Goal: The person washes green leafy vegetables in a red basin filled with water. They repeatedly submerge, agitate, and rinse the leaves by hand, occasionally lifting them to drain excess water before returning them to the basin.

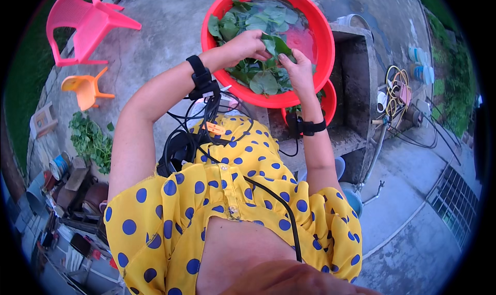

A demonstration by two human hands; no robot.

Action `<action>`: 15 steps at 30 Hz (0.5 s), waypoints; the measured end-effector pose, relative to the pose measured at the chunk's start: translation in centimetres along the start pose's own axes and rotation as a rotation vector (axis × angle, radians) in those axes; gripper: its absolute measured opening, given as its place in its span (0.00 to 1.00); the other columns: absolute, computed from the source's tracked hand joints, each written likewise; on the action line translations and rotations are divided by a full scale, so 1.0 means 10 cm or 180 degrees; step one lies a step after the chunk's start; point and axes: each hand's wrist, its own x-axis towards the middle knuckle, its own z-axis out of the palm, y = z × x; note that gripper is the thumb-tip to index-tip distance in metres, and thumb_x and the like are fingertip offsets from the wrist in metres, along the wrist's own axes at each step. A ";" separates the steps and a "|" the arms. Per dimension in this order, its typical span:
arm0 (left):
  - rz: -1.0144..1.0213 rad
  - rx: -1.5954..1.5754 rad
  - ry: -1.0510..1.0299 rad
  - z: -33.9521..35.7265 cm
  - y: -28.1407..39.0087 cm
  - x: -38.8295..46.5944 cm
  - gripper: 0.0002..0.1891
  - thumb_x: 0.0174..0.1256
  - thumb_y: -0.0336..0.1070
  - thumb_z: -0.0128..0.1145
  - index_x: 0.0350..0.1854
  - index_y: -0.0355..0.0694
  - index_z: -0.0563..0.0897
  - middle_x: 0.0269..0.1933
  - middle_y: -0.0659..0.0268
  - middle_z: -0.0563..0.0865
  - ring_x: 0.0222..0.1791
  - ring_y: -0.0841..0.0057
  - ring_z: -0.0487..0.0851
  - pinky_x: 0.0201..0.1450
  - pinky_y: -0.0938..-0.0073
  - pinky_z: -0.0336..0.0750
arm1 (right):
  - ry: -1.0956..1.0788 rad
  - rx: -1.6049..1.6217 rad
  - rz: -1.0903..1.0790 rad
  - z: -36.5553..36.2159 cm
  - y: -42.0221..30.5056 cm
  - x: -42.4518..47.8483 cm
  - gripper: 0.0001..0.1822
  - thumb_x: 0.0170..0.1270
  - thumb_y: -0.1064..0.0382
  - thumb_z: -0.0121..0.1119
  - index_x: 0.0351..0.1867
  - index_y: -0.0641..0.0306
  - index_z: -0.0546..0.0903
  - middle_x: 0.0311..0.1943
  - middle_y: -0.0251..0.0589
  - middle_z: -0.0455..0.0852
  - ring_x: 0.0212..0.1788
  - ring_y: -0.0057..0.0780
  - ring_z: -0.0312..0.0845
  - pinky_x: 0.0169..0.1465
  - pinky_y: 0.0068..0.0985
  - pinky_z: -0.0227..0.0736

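Observation:
Both my hands hold green leaves (pixel 279 46) between them, above a large red plastic basin (pixel 324 68). My left hand (pixel 248 47) grips the leaves from the left side, fingers pinched. On the other side, my right hand (pixel 298 68) pinches them between thumb and fingers. More leafy greens (pixel 265 83) fill much of the basin, some lying in water (pixel 300 39) that shows at its right side. Under the big basin's lower right edge, a smaller red basin (pixel 330 101) with some greens in it is partly hidden.
A concrete sink (pixel 364 62) stands right of the basins. Coiled yellow hose (pixel 401 80) lies farther right. At left are a pink plastic chair (pixel 93 26), an orange small chair (pixel 83 88) and a heap of greens (pixel 91 140). Black cables (pixel 211 113) hang by my left wrist.

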 end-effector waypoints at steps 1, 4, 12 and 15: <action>-0.0099 -0.0113 0.0093 0.02 0.04 -0.01 0.15 0.67 0.26 0.58 0.55 0.33 0.75 0.46 0.60 0.85 0.41 0.71 0.88 0.47 0.73 0.83 | 0.0014 -0.0117 -0.0033 0.00 0.01 0.00 0.10 0.66 0.67 0.64 0.46 0.69 0.84 0.31 0.30 0.85 0.34 0.16 0.76 0.40 0.19 0.71; -0.0214 -0.0021 0.0205 0.08 0.13 -0.11 0.19 0.66 0.27 0.59 0.58 0.33 0.72 0.46 0.58 0.85 0.42 0.71 0.88 0.47 0.73 0.84 | 0.0066 -0.0516 -0.0135 0.00 -0.04 -0.04 0.10 0.67 0.67 0.64 0.47 0.69 0.83 0.34 0.29 0.84 0.36 0.14 0.76 0.41 0.16 0.70; 0.0283 0.0097 -0.0153 -0.04 -0.07 0.01 0.25 0.66 0.31 0.64 0.63 0.33 0.69 0.49 0.59 0.83 0.47 0.70 0.87 0.50 0.71 0.84 | 0.0094 0.0125 -0.0192 -0.02 0.03 0.00 0.08 0.69 0.69 0.57 0.47 0.67 0.80 0.34 0.37 0.84 0.36 0.22 0.76 0.42 0.22 0.70; 0.0072 0.0224 0.0102 0.07 0.02 -0.06 0.21 0.66 0.30 0.64 0.58 0.32 0.72 0.45 0.60 0.84 0.42 0.72 0.87 0.46 0.73 0.85 | 0.0024 -0.1440 -0.0821 -0.04 0.14 0.01 0.06 0.71 0.69 0.54 0.45 0.66 0.78 0.36 0.49 0.84 0.38 0.39 0.79 0.46 0.28 0.71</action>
